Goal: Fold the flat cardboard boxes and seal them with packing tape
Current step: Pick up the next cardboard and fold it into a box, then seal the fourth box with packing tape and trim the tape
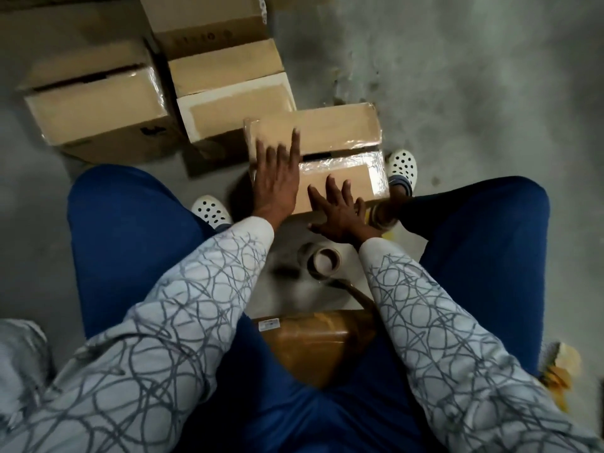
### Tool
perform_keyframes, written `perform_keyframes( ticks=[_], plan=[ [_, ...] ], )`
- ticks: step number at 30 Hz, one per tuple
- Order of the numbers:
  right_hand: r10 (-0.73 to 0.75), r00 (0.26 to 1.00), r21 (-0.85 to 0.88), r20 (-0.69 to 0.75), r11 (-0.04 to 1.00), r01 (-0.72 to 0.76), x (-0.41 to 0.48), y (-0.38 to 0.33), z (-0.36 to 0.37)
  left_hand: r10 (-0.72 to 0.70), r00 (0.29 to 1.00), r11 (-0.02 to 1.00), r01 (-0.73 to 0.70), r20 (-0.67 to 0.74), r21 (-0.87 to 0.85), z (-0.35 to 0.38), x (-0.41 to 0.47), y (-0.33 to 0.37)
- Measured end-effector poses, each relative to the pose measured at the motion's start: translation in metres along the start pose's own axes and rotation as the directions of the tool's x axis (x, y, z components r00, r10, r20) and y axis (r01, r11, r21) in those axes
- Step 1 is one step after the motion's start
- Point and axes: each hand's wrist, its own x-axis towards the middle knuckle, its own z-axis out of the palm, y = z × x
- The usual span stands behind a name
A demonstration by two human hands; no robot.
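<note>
The left grip lies flat on top of the cardboard box, which stands on the floor. The right grip rests on the same top, just right of the left grip and nearer the person. A packing tape roll lies on the floor just behind the right grip, towards the person, and a parcel lies nearer still. A second box stands beyond the left grip and to its left, with a third box farther left.

Sleeves pale grey, dark scribble loops. Trousers blue. Clogs white, black dots. Boxes at 11 o'clock tan. Floor at 2 o'clock mottled grey.
</note>
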Motion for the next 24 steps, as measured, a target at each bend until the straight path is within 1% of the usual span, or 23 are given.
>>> perform_keyframes(
  ticks=[2, 4, 5, 6, 7, 8, 9, 10, 11, 12, 13, 14, 15, 16, 17, 18, 19, 20, 21, 22, 23, 24],
  plan=[
    [0.003, 0.999, -0.015, -0.034, 1.000, -0.003, -0.003, 0.000, 0.003, -0.005, 0.986, 0.998, 0.015, 0.164, -0.059, 0.023, -0.015, 0.001],
    [-0.024, 0.991, 0.022, -0.134, 0.999, 0.027, -0.005, 0.004, 0.002, 0.010, 0.981, 0.993, 0.013, 0.196, -0.117, 0.033, -0.022, -0.001],
    [-0.041, 0.973, 0.083, -0.225, 0.995, 0.061, -0.007, 0.006, 0.001, 0.017, 0.982, 0.990, 0.009, 0.188, -0.138, 0.034, -0.022, -0.002],
    [-0.034, 0.948, 0.180, -0.315, 0.979, 0.095, -0.007, 0.008, 0.001, 0.020, 0.983, 0.986, 0.010, 0.183, -0.164, 0.034, -0.021, -0.003],
    [0.017, 0.928, 0.316, -0.373, 0.942, 0.110, -0.010, 0.010, 0.003, 0.028, 0.981, 0.982, 0.009, 0.191, -0.187, 0.032, -0.020, -0.003],
    [0.088, 0.921, 0.462, -0.378, 0.880, 0.106, -0.013, 0.012, 0.006, 0.037, 0.979, 0.981, 0.003, 0.203, -0.195, 0.030, -0.018, -0.002],
    [0.158, 0.929, 0.579, -0.336, 0.812, 0.071, -0.015, 0.014, 0.012, 0.048, 0.977, 0.981, -0.008, 0.207, -0.193, 0.030, -0.019, 0.000],
    [0.204, 0.939, 0.641, -0.275, 0.767, 0.021, -0.016, 0.017, 0.021, 0.061, 0.980, 0.981, -0.025, 0.188, -0.190, 0.031, -0.022, 0.003],
    [0.228, 0.950, 0.649, -0.213, 0.760, -0.037, -0.017, 0.021, 0.030, 0.082, 0.986, 0.982, -0.056, 0.142, -0.182, 0.032, -0.027, 0.007],
    [0.238, 0.958, 0.614, -0.159, 0.784, -0.093, -0.014, 0.028, 0.041, 0.121, 0.990, 0.979, -0.107, 0.071, -0.176, 0.035, -0.032, 0.014],
    [0.236, 0.966, 0.551, -0.101, 0.822, -0.143, -0.010, 0.035, 0.050, 0.195, 0.981, 0.963, -0.193, -0.007, -0.188, 0.035, -0.037, 0.020],
    [0.229, 0.972, 0.485, -0.044, 0.856, -0.179, -0.006, 0.041, 0.057, 0.316, 0.945, 0.921, -0.326, -0.078, -0.212, 0.037, -0.042, 0.029],
    [0.222, 0.975, 0.442, 0.003, 0.874, -0.201, -0.002, 0.045, 0.063, 0.467, 0.872, 0.842, -0.489, -0.145, -0.230, 0.041, -0.049, 0.037],
    [0.224, 0.974, 0.420, 0.037, 0.881, -0.218, 0.003, 0.050, 0.070, 0.598, 0.777, 0.741, -0.629, -0.198, -0.233, 0.046, -0.057, 0.044],
    [0.259, 0.963, 0.420, 0.076, 0.867, -0.267, 0.010, 0.055, 0.079, 0.663, 0.722, 0.672, -0.691, -0.199, -0.267, 0.054, -0.063, 0.050],
    [0.320, 0.941, 0.454, 0.112, 0.826, -0.335, 0.017, 0.062, 0.087, 0.664, 0.734, 0.656, -0.663, -0.143, -0.360, 0.061, -0.068, 0.054],
    [0.389, 0.909, 0.512, 0.150, 0.756, -0.408, 0.025, 0.069, 0.098, 0.602, 0.798, 0.693, -0.522, 0.001, -0.498, 0.071, -0.071, 0.057],
    [0.456, 0.871, 0.568, 0.184, 0.674, -0.472, 0.030, 0.075, 0.110, 0.477, 0.860, 0.744, -0.287, 0.180, -0.604, 0.083, -0.071, 0.060],
    [0.506, 0.836, 0.604, 0.214, 0.604, -0.520, 0.032, 0.077, 0.120, 0.310, 0.877, 0.754, 0.009, 0.367, -0.657, 0.098, -0.071, 0.063],
    [0.538, 0.812, 0.623, 0.225, 0.561, -0.545, 0.038, 0.079, 0.133, 0.149, 0.826, 0.704, 0.297, 0.544, -0.645, 0.117, -0.067, 0.064],
    [0.568, 0.794, 0.626, 0.218, 0.543, -0.560, 0.042, 0.080, 0.145, 0.038, 0.744, 0.607, 0.514, 0.667, -0.607, 0.132, -0.066, 0.066],
    [0.600, 0.769, 0.624, 0.219, 0.520, -0.584, 0.048, 0.080, 0.156, -0.021, 0.653, 0.488, 0.668, 0.757, -0.562, 0.150, -0.064, 0.070]
  ],
)
